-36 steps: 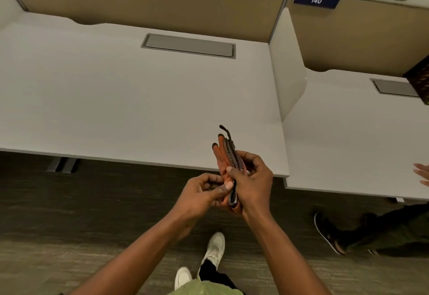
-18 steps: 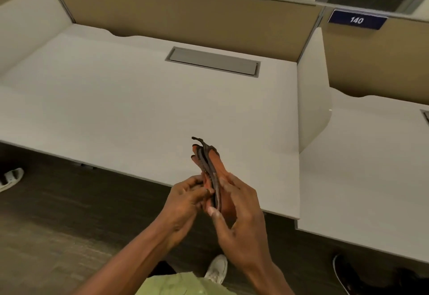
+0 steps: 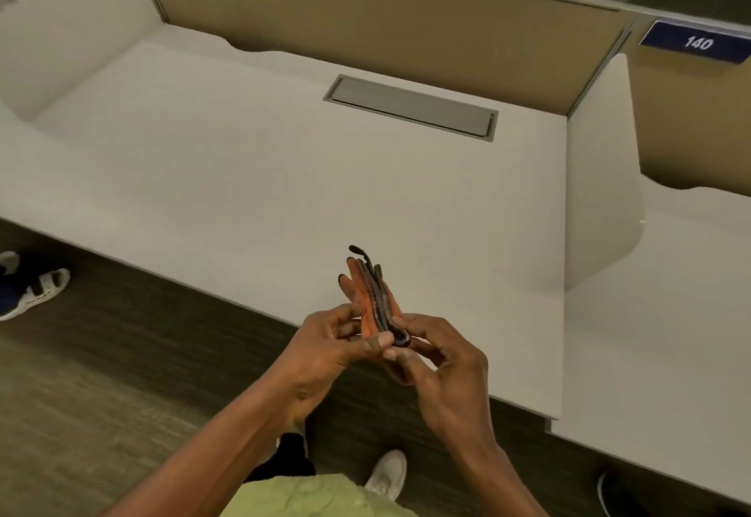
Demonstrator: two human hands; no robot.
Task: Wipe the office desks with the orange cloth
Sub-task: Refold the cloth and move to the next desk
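Observation:
The orange cloth (image 3: 372, 301), folded flat with dark edging, stands on edge between both my hands above the near edge of the white desk (image 3: 252, 175). My left hand (image 3: 325, 348) pinches its lower left side with thumb and fingers. My right hand (image 3: 441, 370) grips its lower right end, thumb pressed on the dark folded corner. The cloth's upper part sticks up free of the fingers. It hangs in the air over the desk's front edge, not touching the surface.
A grey cable flap (image 3: 412, 108) is set into the desk's back. White side dividers (image 3: 601, 199) and tan back panels fence the desk. A second desk (image 3: 670, 333) lies to the right under a sign reading 140 (image 3: 697, 42). Another person's shoe (image 3: 38, 289) is at left.
The view has swung left and closer to the desk. Both hands kept hold of the folded cloth and shifted their fingers lower on it.

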